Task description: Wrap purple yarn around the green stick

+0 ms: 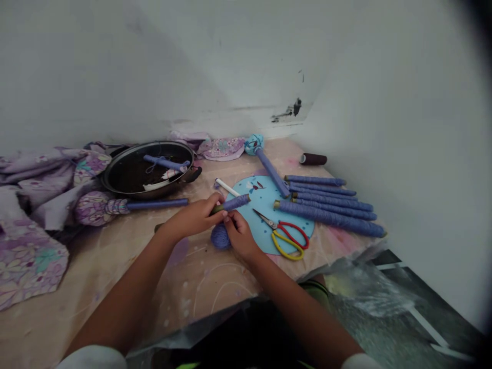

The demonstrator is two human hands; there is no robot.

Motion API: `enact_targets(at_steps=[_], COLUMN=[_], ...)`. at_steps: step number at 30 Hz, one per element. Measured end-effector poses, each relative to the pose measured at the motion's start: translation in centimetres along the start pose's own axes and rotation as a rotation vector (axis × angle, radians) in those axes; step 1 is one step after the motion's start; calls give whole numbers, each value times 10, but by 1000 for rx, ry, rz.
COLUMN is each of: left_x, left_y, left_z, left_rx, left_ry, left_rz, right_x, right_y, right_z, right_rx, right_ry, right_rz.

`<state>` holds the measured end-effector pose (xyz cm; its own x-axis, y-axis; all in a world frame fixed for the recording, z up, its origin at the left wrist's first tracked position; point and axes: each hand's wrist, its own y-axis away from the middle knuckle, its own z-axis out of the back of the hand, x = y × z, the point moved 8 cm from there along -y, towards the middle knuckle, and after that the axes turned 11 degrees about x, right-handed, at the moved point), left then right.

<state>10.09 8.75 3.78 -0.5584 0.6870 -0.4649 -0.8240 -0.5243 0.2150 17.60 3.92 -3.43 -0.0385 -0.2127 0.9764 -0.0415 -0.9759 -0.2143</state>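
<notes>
My left hand point(198, 215) is closed round a brownish stick whose far end is wound with blue-purple yarn point(237, 202). The stick's bare end juts out to the left behind my wrist. Just below the stick, my right hand point(239, 233) pinches the blue yarn, though the strand itself is hardly visible between the fingertips. A ball of the same yarn point(220, 237) rests on the table against my right fingers. Right of my hands, scissors point(280, 230) with one red and one yellow handle lie partly on a round light-blue mat point(246, 185).
Several yarn-wrapped sticks point(330, 212) lie at the right. A dark thread spool point(313, 159) is behind them. A blue-headed mallet-like piece point(269, 166) touches the mat, near a white pen point(226, 187). At the left are a black pan point(115, 190), flowered cloth point(34, 256) and a cloth-headed stick point(154, 204).
</notes>
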Motion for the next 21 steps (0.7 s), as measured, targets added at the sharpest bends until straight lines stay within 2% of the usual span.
enact_targets(at_steps=[4,11,21], left_x=[-2,-12,-3], left_y=[2,4,5], left_z=[2,5,6], left_rx=[-9,2,-32], left_ry=[38,-18,-66], left_rz=[-13,-103,4], right_x=[-3,0,-10], right_y=[1,1,1], right_z=[2,2,3], right_rx=[-22,-11,-69], right_ry=[4,-21,-152], right_rz=[-10,-6,-18])
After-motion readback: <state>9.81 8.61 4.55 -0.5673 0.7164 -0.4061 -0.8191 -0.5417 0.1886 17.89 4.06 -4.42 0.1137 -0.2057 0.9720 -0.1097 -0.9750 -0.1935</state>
